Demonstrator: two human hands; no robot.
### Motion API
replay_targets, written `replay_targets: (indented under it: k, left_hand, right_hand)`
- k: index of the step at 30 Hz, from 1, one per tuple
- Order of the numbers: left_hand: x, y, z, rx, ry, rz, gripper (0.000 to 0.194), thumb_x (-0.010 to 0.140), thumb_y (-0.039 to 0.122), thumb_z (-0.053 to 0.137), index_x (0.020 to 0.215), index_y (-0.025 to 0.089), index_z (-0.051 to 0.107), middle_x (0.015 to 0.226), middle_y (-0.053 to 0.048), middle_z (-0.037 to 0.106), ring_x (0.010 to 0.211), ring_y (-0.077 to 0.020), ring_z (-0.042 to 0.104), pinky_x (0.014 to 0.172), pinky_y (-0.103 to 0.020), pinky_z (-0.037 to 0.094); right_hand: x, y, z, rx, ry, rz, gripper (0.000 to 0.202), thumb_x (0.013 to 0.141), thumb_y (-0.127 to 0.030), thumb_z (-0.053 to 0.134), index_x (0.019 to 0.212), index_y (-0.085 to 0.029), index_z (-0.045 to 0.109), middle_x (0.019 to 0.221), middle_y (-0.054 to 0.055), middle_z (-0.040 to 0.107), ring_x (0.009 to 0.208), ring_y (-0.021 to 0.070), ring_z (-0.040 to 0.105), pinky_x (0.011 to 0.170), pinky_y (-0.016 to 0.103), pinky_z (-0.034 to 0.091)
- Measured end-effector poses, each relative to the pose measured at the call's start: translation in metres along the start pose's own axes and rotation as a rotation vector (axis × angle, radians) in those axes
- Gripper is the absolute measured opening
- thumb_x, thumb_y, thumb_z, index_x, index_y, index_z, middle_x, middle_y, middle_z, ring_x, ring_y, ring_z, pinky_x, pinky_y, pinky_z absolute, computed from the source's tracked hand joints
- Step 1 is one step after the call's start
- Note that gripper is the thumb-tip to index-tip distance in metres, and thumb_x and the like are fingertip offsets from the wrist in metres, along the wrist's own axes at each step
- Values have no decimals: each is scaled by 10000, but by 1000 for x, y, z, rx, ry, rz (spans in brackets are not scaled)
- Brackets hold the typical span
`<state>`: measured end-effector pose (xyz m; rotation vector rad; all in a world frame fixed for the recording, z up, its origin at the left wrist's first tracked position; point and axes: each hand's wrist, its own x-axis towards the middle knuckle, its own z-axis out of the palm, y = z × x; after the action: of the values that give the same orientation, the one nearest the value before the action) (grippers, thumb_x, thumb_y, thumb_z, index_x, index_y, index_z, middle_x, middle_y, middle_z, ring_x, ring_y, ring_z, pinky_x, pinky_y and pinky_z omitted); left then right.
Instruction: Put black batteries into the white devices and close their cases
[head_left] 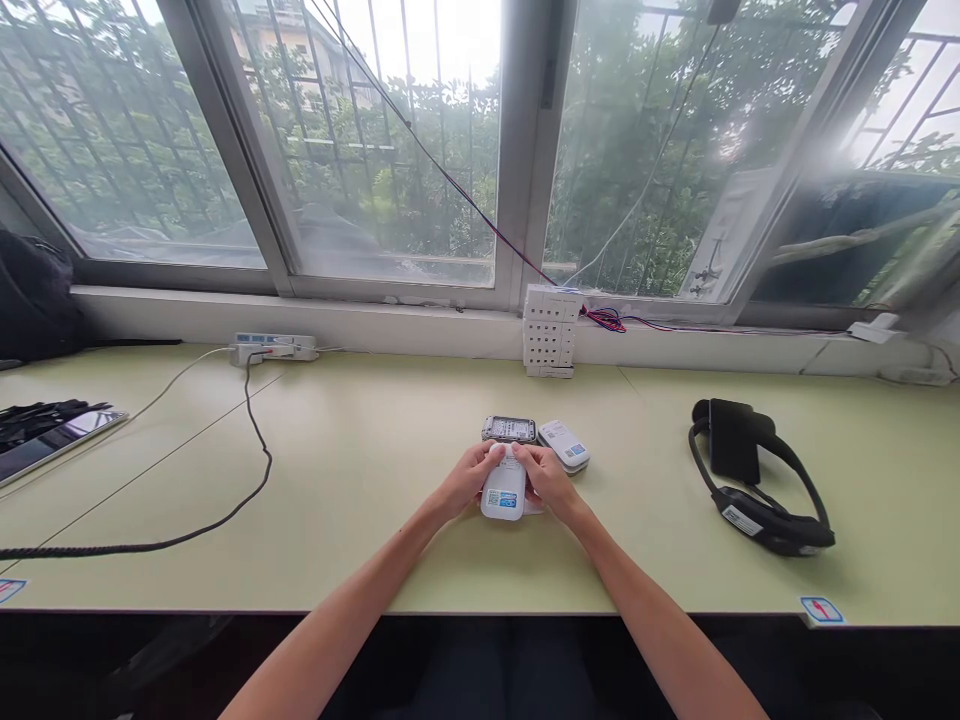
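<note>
Between my two hands is a small white rounded device (504, 488) with a blue and white label near its lower end. My left hand (471, 474) grips its left side, the thumb pressed on the top end. On the other side, my right hand (550, 477) holds it the same way. Part of another white piece shows under the device by my right fingers. Just behind lies an opened device (510, 429) with its dark frame and printed inside facing up. A labelled white device (564, 446) rests beside my right hand, seemingly on another piece.
A black headset (772, 520) with a dark phone-like block lies to the right. Against the window wall stands a white perforated stack (551, 332). At left are a power strip (274, 347), a black cable (259, 480) and a tablet-like slab (56, 446).
</note>
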<state>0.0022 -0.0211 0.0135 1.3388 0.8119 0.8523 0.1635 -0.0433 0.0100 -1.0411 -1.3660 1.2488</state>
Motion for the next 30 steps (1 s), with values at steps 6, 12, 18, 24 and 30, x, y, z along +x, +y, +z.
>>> replay_targets:
  k: [6,12,18,24,30]
  left_hand:
    - [2,3,-3,-101,142,-32,460,762,595,649,922,180,532,598,52,510,413,-55,435,340,-156,241]
    - [6,-1,-7,-170,213,54,431,739,524,695,865,186,460,607,34,575,420,-87,516,365,-193,350]
    - [6,-2,-9,-176,218,66,414,749,476,701,875,181,440,692,-9,640,516,-136,619,459,-238,452]
    - [6,-4,-9,-122,237,88,409,727,481,718,843,181,464,702,18,601,542,-109,582,484,-236,470]
    - [2,1,-6,-36,189,103,395,743,499,695,854,178,494,747,5,607,578,-108,570,490,-226,465]
  right_hand:
    - [3,3,-3,-3,77,-35,425,817,-561,589,643,-235,380,445,-84,409,326,88,362,314,227,269]
    - [2,4,-4,-185,277,-214,285,831,-474,598,752,-209,529,655,-5,582,544,140,544,515,255,445]
    - [-2,2,-2,-429,244,-384,377,800,-366,656,1126,-191,581,1112,94,639,946,225,618,790,334,515]
    - [-5,2,0,-586,166,-528,472,786,-328,691,1219,-212,545,1195,109,604,1105,268,571,937,399,474]
    - [-3,7,1,-631,189,-582,491,797,-308,692,1249,-212,528,1211,120,597,1135,278,558,952,419,472]
